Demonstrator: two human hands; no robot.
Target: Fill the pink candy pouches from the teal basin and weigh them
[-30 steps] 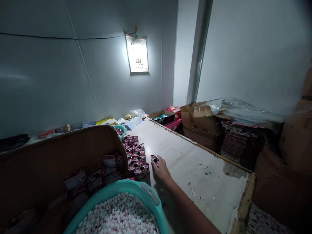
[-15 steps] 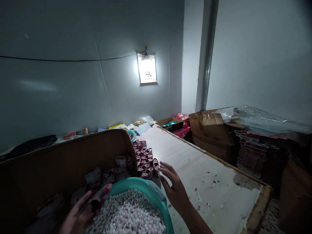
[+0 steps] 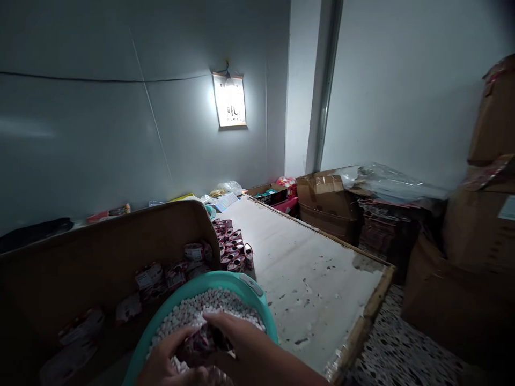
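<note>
A teal basin (image 3: 270, 316) full of small white tablet-like pieces (image 3: 189, 308) stands right in front of me. Over it, my left hand (image 3: 163, 359) grips a small red printed container (image 3: 199, 343) with a dark opening. My right hand (image 3: 253, 348) is closed around the container's other side, thumb on top; its lower fingers are partly hidden. Beyond the basin's far rim, several similar red containers (image 3: 233, 249) stand grouped on the table, round openings showing. More printed containers (image 3: 148, 276) lie loose inside a cardboard box (image 3: 161, 228) on the left.
The white worn table (image 3: 289, 257) reaches back to the wall, with a wooden edge on its right. Cardboard boxes (image 3: 324, 203) and a stack of flat items under plastic sheeting (image 3: 394, 179) stand beyond it. A lamp (image 3: 229, 80) hangs on the wall.
My right hand has moved from beside the grouped containers back to the basin and onto the container. My left hand has brought that container rightward over the white pieces. The view has turned right.
</note>
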